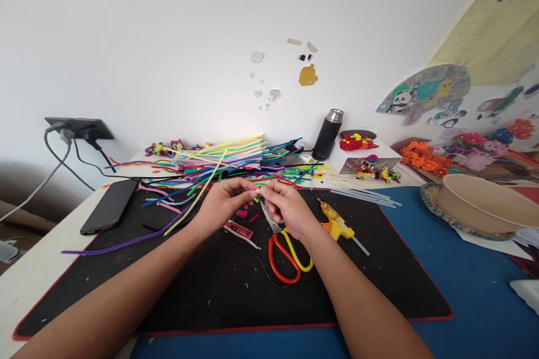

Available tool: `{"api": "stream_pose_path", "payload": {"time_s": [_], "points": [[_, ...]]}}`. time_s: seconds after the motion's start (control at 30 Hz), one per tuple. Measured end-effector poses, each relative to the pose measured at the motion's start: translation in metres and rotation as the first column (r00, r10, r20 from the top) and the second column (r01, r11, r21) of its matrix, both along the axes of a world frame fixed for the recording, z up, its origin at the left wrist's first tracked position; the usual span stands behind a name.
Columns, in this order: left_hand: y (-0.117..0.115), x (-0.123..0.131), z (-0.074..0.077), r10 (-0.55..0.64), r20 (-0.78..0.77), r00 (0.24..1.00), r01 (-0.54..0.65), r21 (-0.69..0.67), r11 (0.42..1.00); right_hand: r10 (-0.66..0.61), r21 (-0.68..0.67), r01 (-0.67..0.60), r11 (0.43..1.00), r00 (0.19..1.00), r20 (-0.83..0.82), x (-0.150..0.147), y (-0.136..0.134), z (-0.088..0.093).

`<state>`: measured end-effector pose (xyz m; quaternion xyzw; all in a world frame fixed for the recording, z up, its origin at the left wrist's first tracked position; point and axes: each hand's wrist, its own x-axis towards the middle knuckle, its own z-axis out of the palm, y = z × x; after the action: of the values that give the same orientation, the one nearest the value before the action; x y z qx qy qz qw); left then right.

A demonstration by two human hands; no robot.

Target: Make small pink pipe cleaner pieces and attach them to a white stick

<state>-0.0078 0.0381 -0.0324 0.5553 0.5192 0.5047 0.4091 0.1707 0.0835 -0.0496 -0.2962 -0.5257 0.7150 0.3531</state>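
Observation:
My left hand [229, 201] and my right hand [290, 208] meet above the black mat [236, 305], fingertips pinched together. Between them is a small pale piece [258, 193], mostly covered by the fingers, so its kind is unclear. Scissors [284, 269] with one red and one yellow handle lie below my right hand, blades partly hidden by it. Beside my right wrist rests a yellow glue gun [337, 221] with a clear glue stick in its back. A pale yellow pipe cleaner [177, 223] and a purple one [126, 244] slant near my left wrist.
A heap of colourful pipe cleaners [227, 157] lies behind my hands. A black phone [109, 207] is at left, below a wall socket [80, 128] with cables. A black flask [327, 134], white box [381, 151], clear glue sticks [366, 196] and a bowl [488, 202] are at right.

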Motion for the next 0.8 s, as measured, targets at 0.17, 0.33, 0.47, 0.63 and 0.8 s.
{"api": "stream_pose_path", "payload": {"time_s": [0.17,0.33,0.47,0.63,0.8], "points": [[-0.0008,-0.0003,0.001,-0.008,0.011,1.0,0.009,-0.024,1.0,-0.005,0.012,0.005,1.0,1.0,0.006,0.0001,-0.0004,-0.0002],[-0.0013,-0.0005,0.0012,-0.014,0.015,1.0,0.015,-0.027,1.0,-0.01,0.016,0.01,1.0,1.0,0.006,-0.0001,-0.0007,-0.0005],[0.0,-0.0003,-0.0011,-0.026,0.058,0.998,0.029,-0.041,0.999,-0.012,0.007,0.012,1.0,1.0,0.005,-0.0009,-0.0007,-0.0007],[0.0023,-0.001,-0.0064,-0.042,0.095,0.995,0.046,-0.042,0.998,-0.025,0.006,0.025,1.0,1.0,0.011,-0.0014,0.0002,-0.0037],[0.0029,-0.002,-0.0085,-0.042,0.101,0.994,0.046,-0.041,0.998,-0.025,0.011,0.025,1.0,1.0,0.012,-0.0022,0.0001,-0.0059]]}}
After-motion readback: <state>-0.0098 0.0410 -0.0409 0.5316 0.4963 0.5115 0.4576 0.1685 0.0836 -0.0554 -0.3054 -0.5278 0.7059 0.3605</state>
